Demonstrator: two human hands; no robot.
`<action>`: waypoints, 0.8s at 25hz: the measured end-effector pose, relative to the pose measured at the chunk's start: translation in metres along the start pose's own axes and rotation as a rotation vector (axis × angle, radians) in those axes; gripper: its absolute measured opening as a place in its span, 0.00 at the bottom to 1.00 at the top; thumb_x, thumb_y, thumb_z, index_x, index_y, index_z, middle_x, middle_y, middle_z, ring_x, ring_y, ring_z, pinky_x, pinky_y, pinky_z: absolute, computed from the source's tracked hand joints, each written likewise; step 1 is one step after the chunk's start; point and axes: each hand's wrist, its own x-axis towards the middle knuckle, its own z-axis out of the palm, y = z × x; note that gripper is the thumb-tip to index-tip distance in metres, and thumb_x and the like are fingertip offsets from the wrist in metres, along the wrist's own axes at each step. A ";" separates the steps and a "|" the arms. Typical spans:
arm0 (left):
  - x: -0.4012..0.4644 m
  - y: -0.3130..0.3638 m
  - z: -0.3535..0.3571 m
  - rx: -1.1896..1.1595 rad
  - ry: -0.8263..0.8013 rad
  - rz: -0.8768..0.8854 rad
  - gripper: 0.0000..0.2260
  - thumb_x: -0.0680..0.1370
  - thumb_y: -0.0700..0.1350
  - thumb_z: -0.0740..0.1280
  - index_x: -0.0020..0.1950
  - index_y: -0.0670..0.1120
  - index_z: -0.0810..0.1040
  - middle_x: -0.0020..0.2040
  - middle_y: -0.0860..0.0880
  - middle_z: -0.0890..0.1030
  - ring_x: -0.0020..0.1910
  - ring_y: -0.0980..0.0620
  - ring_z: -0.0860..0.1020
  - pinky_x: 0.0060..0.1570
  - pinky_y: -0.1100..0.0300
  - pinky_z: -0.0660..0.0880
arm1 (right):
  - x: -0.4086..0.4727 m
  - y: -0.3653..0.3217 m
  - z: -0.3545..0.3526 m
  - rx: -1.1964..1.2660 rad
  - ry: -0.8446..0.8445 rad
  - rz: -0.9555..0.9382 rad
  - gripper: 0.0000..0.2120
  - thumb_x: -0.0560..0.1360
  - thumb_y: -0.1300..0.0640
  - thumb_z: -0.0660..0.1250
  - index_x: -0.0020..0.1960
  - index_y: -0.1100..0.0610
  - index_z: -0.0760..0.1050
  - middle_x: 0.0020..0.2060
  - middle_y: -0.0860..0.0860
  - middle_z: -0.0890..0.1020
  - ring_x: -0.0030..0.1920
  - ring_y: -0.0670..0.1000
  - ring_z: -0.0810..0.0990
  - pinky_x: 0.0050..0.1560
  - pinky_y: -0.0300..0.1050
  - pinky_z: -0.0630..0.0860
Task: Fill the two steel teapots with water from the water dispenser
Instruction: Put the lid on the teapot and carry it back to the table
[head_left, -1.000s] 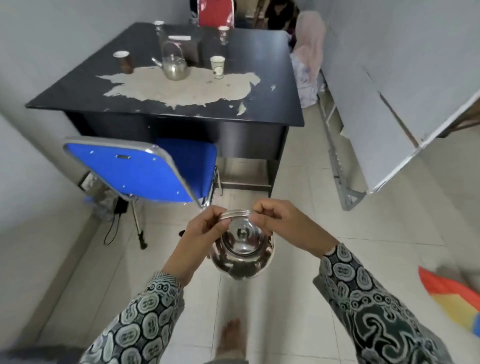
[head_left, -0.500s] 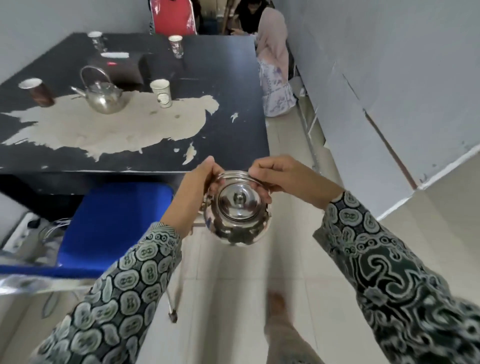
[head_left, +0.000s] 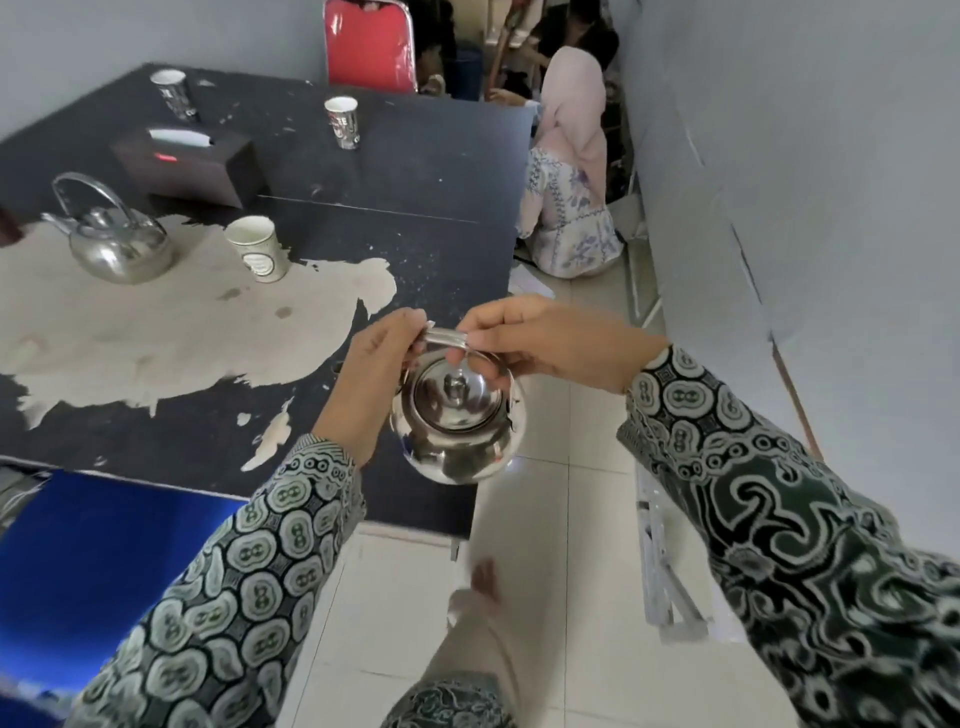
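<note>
Both arms were raised forward with elbows bent, patterned sleeves to the wrists. The left hand (head_left: 375, 370) and right hand (head_left: 545, 340) each pinched the handle of a lidded steel teapot (head_left: 458, 422), which hung between them in the air, over the near corner of the counter (head_left: 415, 182). A second steel teapot (head_left: 117, 244) stood on the counter at far left, handle upright, near a paper cup (head_left: 258, 248).
</note>
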 end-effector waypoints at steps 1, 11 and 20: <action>0.019 -0.001 0.002 0.015 0.026 0.012 0.18 0.79 0.47 0.58 0.28 0.52 0.67 0.26 0.57 0.68 0.27 0.60 0.65 0.31 0.66 0.65 | 0.014 0.002 -0.018 0.012 -0.026 -0.003 0.09 0.79 0.62 0.55 0.48 0.60 0.74 0.33 0.51 0.73 0.33 0.47 0.72 0.41 0.39 0.71; 0.135 -0.028 0.027 0.185 0.610 0.092 0.10 0.77 0.34 0.59 0.56 0.45 0.68 0.50 0.54 0.72 0.45 0.69 0.72 0.46 0.72 0.70 | 0.156 0.015 -0.155 0.005 -0.218 0.002 0.10 0.78 0.66 0.54 0.52 0.64 0.73 0.37 0.53 0.74 0.37 0.48 0.75 0.43 0.47 0.69; 0.205 -0.038 0.078 0.494 0.723 -0.055 0.20 0.76 0.39 0.63 0.66 0.53 0.67 0.59 0.57 0.65 0.61 0.45 0.69 0.66 0.43 0.66 | 0.259 0.009 -0.232 -0.027 -0.535 -0.025 0.11 0.79 0.63 0.55 0.56 0.60 0.73 0.43 0.52 0.80 0.46 0.47 0.81 0.52 0.44 0.77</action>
